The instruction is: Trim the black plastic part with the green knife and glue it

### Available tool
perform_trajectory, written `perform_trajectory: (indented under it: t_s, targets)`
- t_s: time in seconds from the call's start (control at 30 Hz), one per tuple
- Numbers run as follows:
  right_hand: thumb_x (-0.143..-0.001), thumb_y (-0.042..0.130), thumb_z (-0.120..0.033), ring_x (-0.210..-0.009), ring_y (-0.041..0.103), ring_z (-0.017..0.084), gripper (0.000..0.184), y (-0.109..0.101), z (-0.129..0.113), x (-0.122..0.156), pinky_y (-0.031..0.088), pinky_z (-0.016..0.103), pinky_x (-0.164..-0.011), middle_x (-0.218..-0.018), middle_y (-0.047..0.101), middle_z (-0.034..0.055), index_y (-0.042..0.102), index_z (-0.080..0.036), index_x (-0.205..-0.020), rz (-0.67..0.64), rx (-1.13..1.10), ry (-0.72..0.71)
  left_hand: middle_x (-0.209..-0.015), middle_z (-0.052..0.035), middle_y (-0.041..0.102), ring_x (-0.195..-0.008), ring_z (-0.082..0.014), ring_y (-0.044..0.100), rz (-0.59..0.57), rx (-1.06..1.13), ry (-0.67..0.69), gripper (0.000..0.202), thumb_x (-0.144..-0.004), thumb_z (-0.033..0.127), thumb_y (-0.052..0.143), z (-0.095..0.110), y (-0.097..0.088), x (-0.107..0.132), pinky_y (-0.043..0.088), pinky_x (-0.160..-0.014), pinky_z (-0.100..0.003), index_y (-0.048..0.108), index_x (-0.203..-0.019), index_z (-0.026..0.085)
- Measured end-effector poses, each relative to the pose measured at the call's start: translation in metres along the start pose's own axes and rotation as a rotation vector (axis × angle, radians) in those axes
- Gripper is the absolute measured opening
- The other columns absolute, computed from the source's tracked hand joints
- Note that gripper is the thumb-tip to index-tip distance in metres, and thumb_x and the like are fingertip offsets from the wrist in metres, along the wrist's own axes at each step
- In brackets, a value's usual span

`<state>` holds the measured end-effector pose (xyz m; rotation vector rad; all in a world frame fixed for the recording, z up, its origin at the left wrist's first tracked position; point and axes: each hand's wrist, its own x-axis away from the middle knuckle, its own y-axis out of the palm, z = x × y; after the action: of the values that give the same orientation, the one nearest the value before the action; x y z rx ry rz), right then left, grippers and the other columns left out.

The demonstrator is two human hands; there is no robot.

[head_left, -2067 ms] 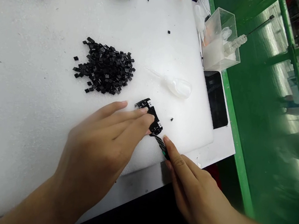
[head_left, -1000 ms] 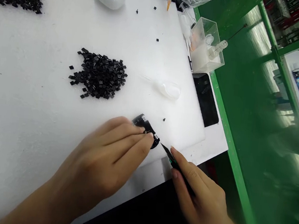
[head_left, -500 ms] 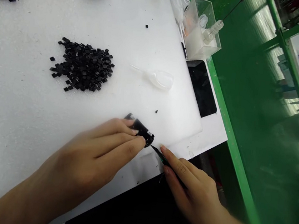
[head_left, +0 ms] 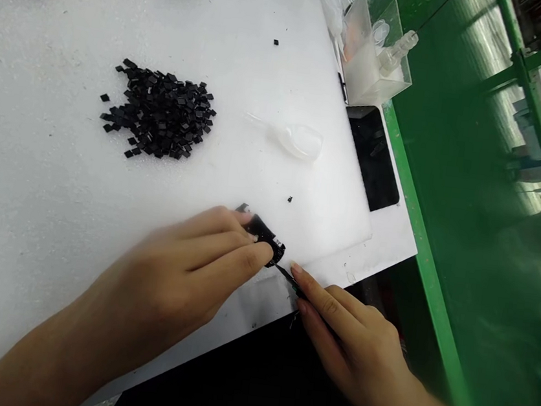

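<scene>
Right hand (head_left: 356, 349): fingers pinched shut on a thin dark tool (head_left: 285, 276), held low like a pen, its tip at the part's near edge.

Left hand (head_left: 184, 278): fingers together, tips pressed down on the black part (head_left: 269, 240). This probably pins it flat on the foam pad (head_left: 34, 169) against the tool's push.

Just beyond the fingertips: one stray chip (head_left: 290, 199).

Farther out: pipette (head_left: 300, 140) and chip pile (head_left: 158, 115), likely within reach. Clear box (head_left: 376, 45) is farthest, off the pad.
</scene>
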<state>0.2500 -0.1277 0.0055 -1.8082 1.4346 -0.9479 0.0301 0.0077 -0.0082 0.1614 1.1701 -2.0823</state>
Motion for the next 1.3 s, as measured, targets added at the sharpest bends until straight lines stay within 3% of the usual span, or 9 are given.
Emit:
perform_trajectory:
  t_s: [0.13,0.27,0.4,0.53,0.8,1.07,1.3]
  targets:
    - [-0.101,0.051,-0.019,-0.056,0.056,0.007,0.057,-0.003,0.001,0.002,0.048,0.020,-0.052,-0.085,0.063,-0.0020,0.034,-0.032,-0.154,-0.010,0.091,-0.025,-0.085,0.0018,0.070,-0.084,-0.0130,0.065,-0.002,-0.020,-0.020,0.024,-0.083,0.001,0.068,0.000,0.000,0.000,0.051,-0.112,-0.040,0.069,-0.102,0.015]
    - [-0.101,0.048,-0.017,-0.057,0.058,0.010,0.061,-0.008,0.001,0.003,0.047,0.024,-0.053,-0.085,0.063,-0.0006,0.027,-0.030,-0.157,-0.080,0.179,-0.048,-0.084,0.0024,0.071,-0.083,-0.0131,0.065,-0.001,-0.022,-0.032,0.022,-0.083,0.002,0.069,-0.001,0.000,0.000,0.050,-0.113,-0.041,0.069,-0.100,0.016]
    - [-0.103,0.045,-0.022,-0.060,0.061,0.010,0.057,-0.013,0.003,-0.002,0.053,0.022,-0.057,-0.085,0.064,-0.0006,0.027,-0.029,-0.157,-0.140,0.034,-0.033,-0.085,0.0023,0.070,-0.082,-0.0127,0.064,0.002,-0.011,-0.043,0.020,-0.084,0.003,0.068,-0.001,0.001,-0.001,0.051,-0.113,-0.039,0.069,-0.100,0.015]
    - [-0.104,0.042,-0.021,-0.071,0.066,0.012,0.056,-0.015,0.004,-0.009,0.059,0.025,-0.072,-0.100,0.067,0.0032,0.027,-0.029,-0.157,-0.202,-0.137,0.001,-0.083,0.0018,0.069,-0.082,-0.0121,0.064,0.013,0.010,-0.044,0.019,-0.084,0.002,0.068,0.000,0.001,-0.001,0.050,-0.112,-0.036,0.069,-0.100,0.013]
    - [-0.103,0.044,-0.019,-0.091,0.067,0.015,0.057,-0.013,0.005,-0.008,0.058,0.030,-0.091,-0.100,0.067,0.0039,0.028,-0.029,-0.156,-0.215,-0.355,0.029,-0.084,0.0030,0.068,-0.086,-0.0111,0.063,0.007,0.031,-0.064,0.020,-0.084,0.001,0.068,0.000,0.000,-0.002,0.049,-0.113,-0.035,0.069,-0.101,0.012]
    - [-0.102,0.046,-0.018,-0.081,0.066,0.012,0.059,-0.007,0.003,-0.008,0.059,0.024,-0.082,-0.104,0.068,0.0026,0.028,-0.033,-0.156,-0.199,-0.439,0.067,-0.087,0.0033,0.071,-0.086,-0.0106,0.063,0.006,0.054,-0.085,0.018,-0.085,0.003,0.067,0.000,-0.003,-0.002,0.048,-0.112,-0.033,0.068,-0.100,0.014]
    - [-0.101,0.050,-0.017,-0.074,0.067,0.013,0.053,-0.003,0.007,-0.005,0.060,0.024,-0.073,-0.094,0.071,0.0007,0.041,-0.034,-0.150,-0.080,-0.446,0.087,-0.085,0.0039,0.070,-0.083,-0.0097,0.063,-0.017,0.106,-0.100,0.017,-0.086,0.005,0.067,-0.003,-0.002,-0.004,0.048,-0.112,-0.032,0.070,-0.100,0.015]
